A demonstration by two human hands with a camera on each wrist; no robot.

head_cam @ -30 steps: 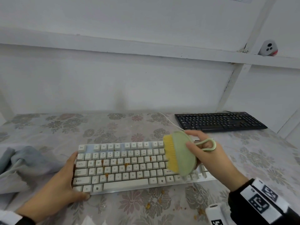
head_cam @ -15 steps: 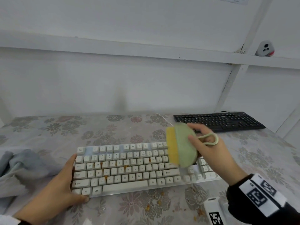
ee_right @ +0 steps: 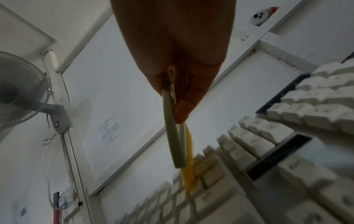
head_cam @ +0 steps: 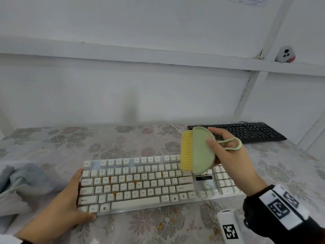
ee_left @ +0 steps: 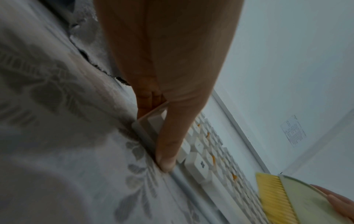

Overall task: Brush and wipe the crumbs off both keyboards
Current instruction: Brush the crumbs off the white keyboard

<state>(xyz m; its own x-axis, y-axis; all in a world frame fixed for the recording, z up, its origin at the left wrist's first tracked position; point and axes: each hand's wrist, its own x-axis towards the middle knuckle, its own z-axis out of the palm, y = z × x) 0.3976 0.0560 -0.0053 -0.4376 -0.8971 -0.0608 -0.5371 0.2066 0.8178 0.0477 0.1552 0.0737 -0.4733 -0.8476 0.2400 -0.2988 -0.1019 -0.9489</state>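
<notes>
While gripping brush (head_cam: pixel 202 150), hands (head_cam: pixel 230 155) apart.

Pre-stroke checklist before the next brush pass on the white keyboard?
1. Right hand grips brush: ok.
2. Left hand steadies white keyboard at its left end: ok.
3. Yellow bristles point toward the uncleaned keys: ok.
4. Bristles touching keys: cannot tell.
5. Crumbs between letter keys cleared: not ok.
6. Black keyboard free of crumbs: cannot tell.
</notes>
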